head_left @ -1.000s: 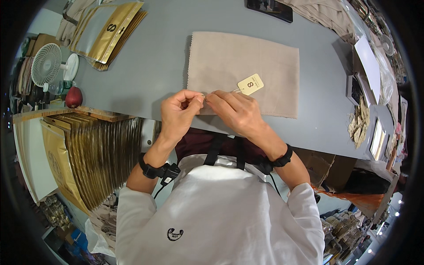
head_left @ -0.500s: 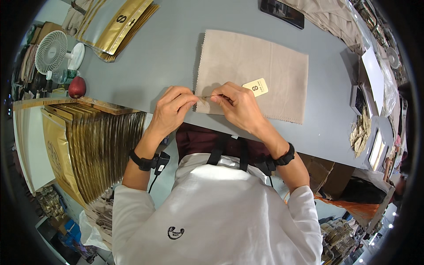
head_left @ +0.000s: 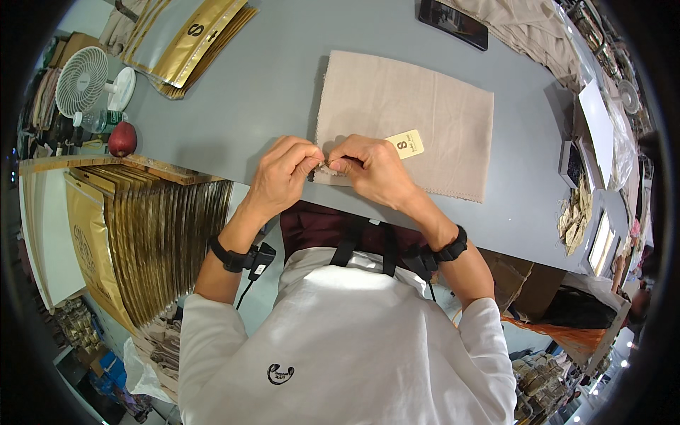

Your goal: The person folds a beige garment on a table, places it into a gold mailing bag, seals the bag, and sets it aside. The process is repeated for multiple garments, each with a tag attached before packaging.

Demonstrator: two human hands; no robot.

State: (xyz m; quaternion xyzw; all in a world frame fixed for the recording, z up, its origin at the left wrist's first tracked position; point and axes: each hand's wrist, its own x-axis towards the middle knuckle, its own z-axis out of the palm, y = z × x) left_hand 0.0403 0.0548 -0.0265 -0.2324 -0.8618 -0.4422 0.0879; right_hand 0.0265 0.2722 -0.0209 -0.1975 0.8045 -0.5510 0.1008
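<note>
Left hand (head_left: 282,173) had thumb and fingertips pinched on the near-left corner of the folded cloth (head_left: 411,92), edge bunched up there. Right hand (head_left: 372,168) pinched just beside it, tips nearly meeting the left's; too small to tell what it held. Cloth lay flat on the grey table (head_left: 241,95), in front of the person. Looked light, soft, limp, not slippery; probably creased easily and was best held at a corner through all layers. Paper tag (head_left: 406,144) lay on it just beyond the right hand; looked thin, stiffish, bendable, best taken by its edges.
</note>
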